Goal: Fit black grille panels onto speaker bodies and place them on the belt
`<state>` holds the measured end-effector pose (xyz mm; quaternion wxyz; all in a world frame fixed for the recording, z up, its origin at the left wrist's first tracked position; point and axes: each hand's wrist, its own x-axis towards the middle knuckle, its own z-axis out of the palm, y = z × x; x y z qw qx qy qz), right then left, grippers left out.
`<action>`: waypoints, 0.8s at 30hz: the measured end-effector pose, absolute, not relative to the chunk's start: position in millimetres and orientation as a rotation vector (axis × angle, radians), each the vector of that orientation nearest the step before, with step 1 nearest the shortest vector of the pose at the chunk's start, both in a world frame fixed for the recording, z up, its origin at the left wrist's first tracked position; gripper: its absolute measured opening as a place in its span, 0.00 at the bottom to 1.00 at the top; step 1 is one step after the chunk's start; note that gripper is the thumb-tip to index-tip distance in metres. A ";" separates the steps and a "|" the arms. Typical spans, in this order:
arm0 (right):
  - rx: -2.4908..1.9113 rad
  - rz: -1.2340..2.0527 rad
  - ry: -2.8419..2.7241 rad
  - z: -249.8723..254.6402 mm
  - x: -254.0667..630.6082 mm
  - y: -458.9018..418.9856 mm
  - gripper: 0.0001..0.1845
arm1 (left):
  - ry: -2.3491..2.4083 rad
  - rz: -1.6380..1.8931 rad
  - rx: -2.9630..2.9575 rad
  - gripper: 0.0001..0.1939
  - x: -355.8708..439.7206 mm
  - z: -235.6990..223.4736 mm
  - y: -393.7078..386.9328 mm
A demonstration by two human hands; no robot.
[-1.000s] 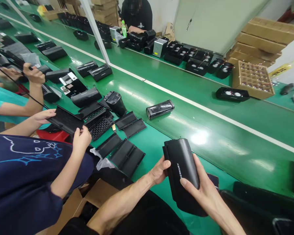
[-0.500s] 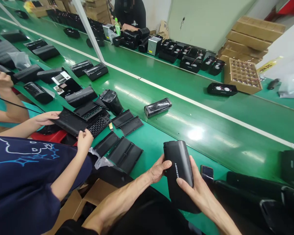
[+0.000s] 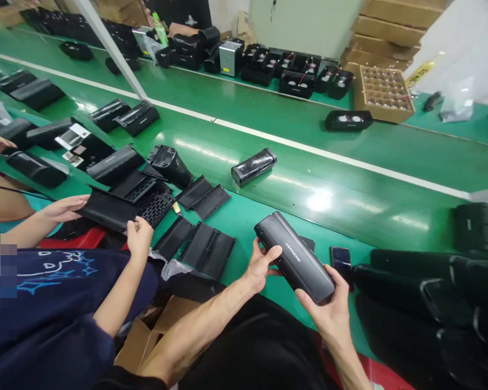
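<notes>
A long black speaker housing [image 3: 290, 252] with the word MERKURY on its side is held between my two hands, tilted, its far end up to the left. My left hand [image 3: 261, 265] grips the upper end, thumb across the near side. My right hand [image 3: 329, 306] is closed around the lower end, thumb on the near face. Behind the housing a small flat dark piece [image 3: 308, 243] shows on the green bench, mostly hidden. A phone [image 3: 341, 261] lies just right of the housing. Several flat black panels [image 3: 209, 250] lie left of my left hand.
At left a co-worker's hands [image 3: 140, 233] hold a black panel [image 3: 109, 208]. One black housing [image 3: 254, 167] lies on the green belt [image 3: 374, 179] ahead. Dark stacked shapes [image 3: 415, 292] stand at right. A white post [image 3: 114, 51] rises at far left.
The speaker housing has turned from nearly upright to a slant, its label now running diagonally. My right hand has shifted to its lower end. The view has shifted somewhat.
</notes>
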<state>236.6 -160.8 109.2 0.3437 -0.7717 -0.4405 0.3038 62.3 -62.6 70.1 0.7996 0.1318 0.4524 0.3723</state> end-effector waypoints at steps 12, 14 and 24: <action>-1.842 1.414 -0.833 132.9 254.6 -230.4 0.48 | 0.860 0.419 0.984 0.51 -12.2 89.2 -56.9; -1.793 1.448 -0.754 128.4 251.9 -232.5 0.45 | 0.926 0.430 0.969 0.50 -8.7 90.7 -69.1; -1.600 1.737 -0.668 101.8 323.1 -214.0 0.43 | 1.109 0.468 0.802 0.40 32.6 91.1 -104.5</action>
